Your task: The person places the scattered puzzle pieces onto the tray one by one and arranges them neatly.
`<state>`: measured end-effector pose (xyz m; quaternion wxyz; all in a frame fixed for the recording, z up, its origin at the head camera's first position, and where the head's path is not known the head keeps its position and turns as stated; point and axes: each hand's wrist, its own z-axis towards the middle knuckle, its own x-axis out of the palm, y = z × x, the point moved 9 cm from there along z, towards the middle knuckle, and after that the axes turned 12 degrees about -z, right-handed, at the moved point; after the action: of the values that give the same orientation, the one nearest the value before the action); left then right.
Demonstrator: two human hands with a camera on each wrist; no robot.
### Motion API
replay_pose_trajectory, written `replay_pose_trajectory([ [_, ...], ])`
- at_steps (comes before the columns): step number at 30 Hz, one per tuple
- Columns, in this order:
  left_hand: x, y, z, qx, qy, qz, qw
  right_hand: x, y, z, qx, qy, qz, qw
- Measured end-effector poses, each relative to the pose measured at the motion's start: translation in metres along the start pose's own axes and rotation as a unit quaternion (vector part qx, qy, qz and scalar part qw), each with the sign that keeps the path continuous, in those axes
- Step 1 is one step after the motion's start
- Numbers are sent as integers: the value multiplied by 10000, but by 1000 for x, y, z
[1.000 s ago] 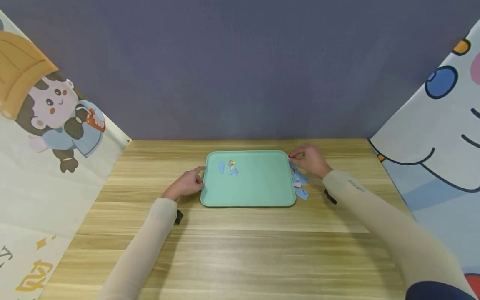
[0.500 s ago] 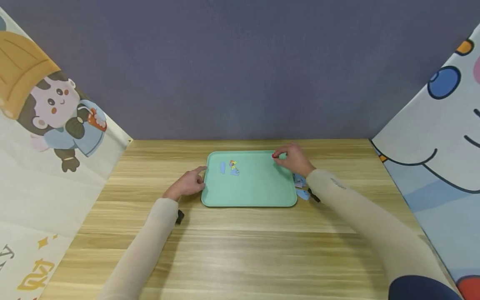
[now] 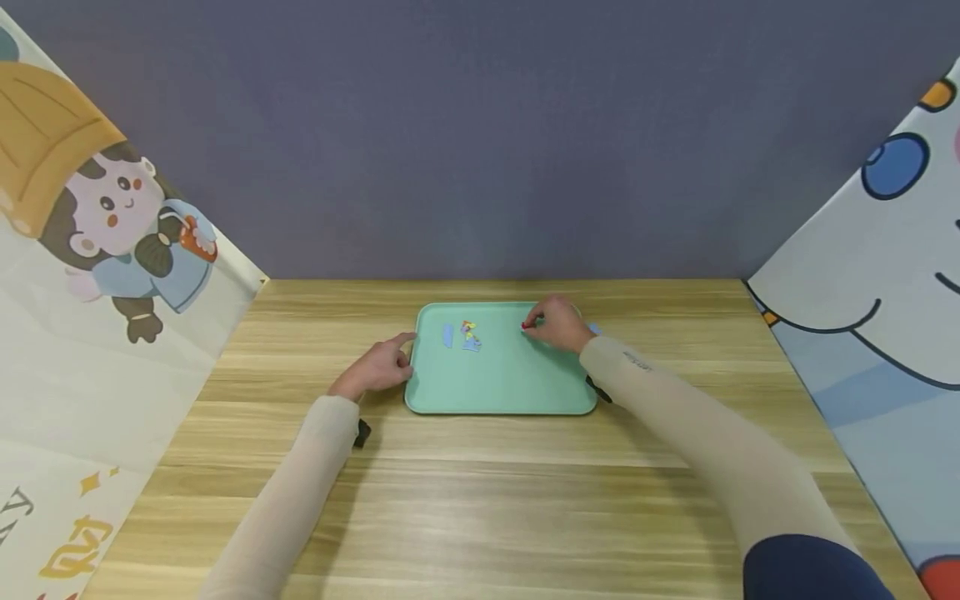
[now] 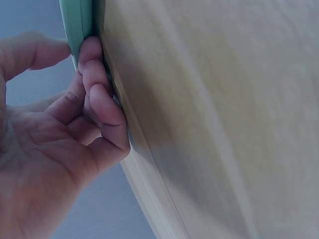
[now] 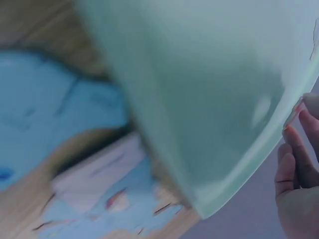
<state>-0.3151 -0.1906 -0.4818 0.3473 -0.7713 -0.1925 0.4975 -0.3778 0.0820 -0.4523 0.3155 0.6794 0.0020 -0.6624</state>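
Observation:
A pale green tray (image 3: pixel 498 379) lies on the wooden table. My left hand (image 3: pixel 378 365) is at its left edge; in the left wrist view, the thumb and curled fingers (image 4: pixel 107 112) pinch the tray rim (image 4: pixel 79 25). Over the tray's upper right part, my right hand (image 3: pixel 558 323) pinches a small red puzzle piece (image 3: pixel 524 327), seen almost edge-on as a puzzle piece (image 5: pixel 295 112) in the right wrist view. Toward the tray's upper left lie a narrow blue piece (image 3: pixel 447 336) and a small yellow and blue cluster of pieces (image 3: pixel 470 337).
Beside the tray's right edge, loose blue printed pieces (image 5: pixel 55 99) lie on the table (image 3: pixel 480 500), mostly hidden by the right arm in the head view. A dark wall (image 3: pixel 495 150) stands behind, with cartoon-printed panels at both sides.
My right hand has moved left from the tray's right edge to above the tray, carrying the red puzzle piece. The left hand stays at the left rim.

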Motion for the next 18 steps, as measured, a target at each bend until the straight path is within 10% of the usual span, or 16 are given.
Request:
replay_pose_trajectory([
  [18,-1,3,2,-54,-16,79,10000,30,39,23,-543,-53,-200,9983],
])
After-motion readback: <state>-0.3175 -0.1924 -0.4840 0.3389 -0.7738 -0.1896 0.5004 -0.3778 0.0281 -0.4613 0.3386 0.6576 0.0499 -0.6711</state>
